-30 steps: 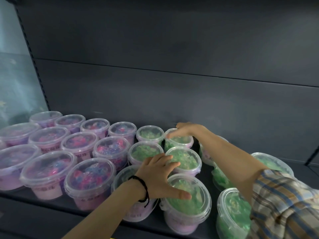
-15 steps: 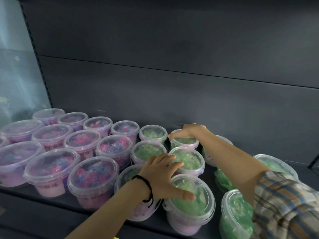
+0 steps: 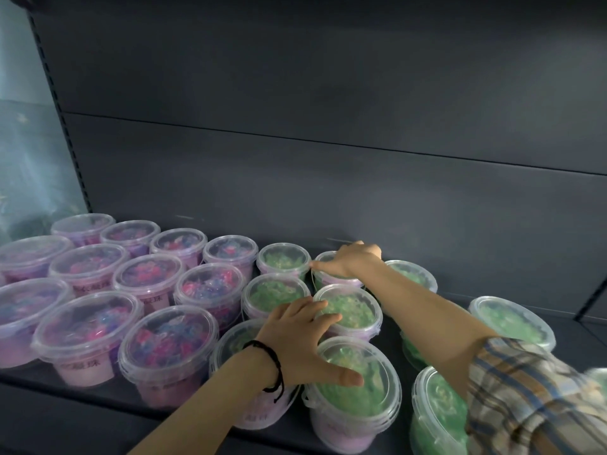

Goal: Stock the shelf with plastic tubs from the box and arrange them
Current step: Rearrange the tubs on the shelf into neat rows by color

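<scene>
Head camera is looking down on the dark grey metal shelf (image 3: 65, 405), and the stocking is looking well advanced. A block of clear-lidded plastic tubs with pink-and-blue contents (image 3: 147, 277) is standing in tidy rows from the shelf's left end to its middle. Just beside it, clear-lidded plastic tubs with green contents (image 3: 283, 259) are lining up in two columns, front edge to back wall. The left hand (image 3: 295, 343), fingers spread and flat, is resting across the lids of the front green tub (image 3: 358, 389) and the middle green tub (image 3: 351, 310) behind it, gripping nothing. The right hand (image 3: 351, 261) is lying on the lid of the back green tub (image 3: 328, 279) near the rear wall; whether its fingers are hooking over the far rim I cannot tell. What is left, by my reading: the loose green tubs (image 3: 512, 323) toward the right end are sitting tilted and out of line, waiting to be squared up. The box is not showing, so what remains in it I cannot say.
</scene>
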